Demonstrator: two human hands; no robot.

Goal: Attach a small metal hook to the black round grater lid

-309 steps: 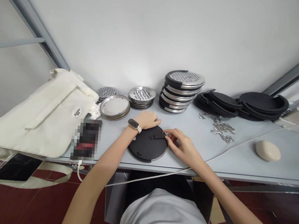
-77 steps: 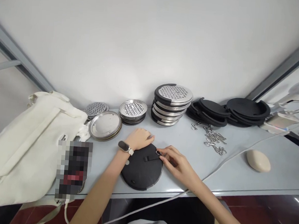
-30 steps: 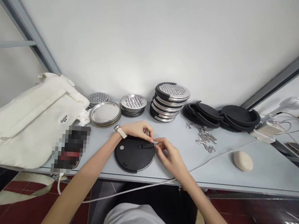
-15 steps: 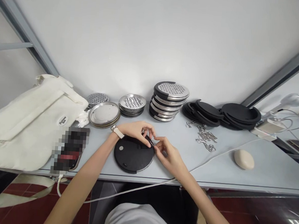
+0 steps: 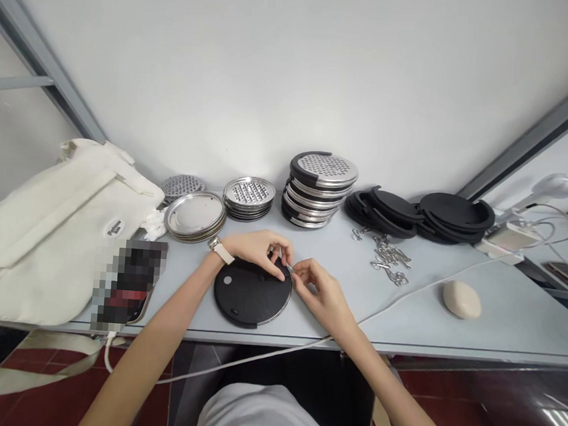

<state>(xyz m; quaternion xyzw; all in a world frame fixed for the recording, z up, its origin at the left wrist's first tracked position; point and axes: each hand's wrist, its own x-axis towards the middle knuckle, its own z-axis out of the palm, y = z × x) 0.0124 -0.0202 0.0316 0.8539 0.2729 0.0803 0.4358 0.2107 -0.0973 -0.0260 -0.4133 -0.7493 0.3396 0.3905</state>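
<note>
Flat on the table near its front edge lies a round black disc (image 5: 249,298) with a silver rim showing at its right side and a pale dot on its left. My left hand (image 5: 261,249), a watch on its wrist, reaches over the far side of the disc; its thumb presses the top and its fingers curl at the rim. My right hand (image 5: 318,290) pinches a small metal wire clasp (image 5: 289,270) at the disc's right rim. Fingertips cover most of the clasp. Both hands' fingertips nearly meet there.
Behind stand a stack of rimmed grater discs (image 5: 322,186), bare grater discs (image 5: 249,197) and plain metal discs (image 5: 195,213). Black plastic covers (image 5: 454,215) and loose metal clasps (image 5: 392,256) lie right. A white cable (image 5: 404,302), cream rounded case (image 5: 461,299), white bag (image 5: 63,236) and phone (image 5: 130,283) surround the work.
My left hand, earlier lying on the far rim, has shifted to the right rim, and its thumb now presses the disc beside the clasp. My right hand stays pinched on the clasp.
</note>
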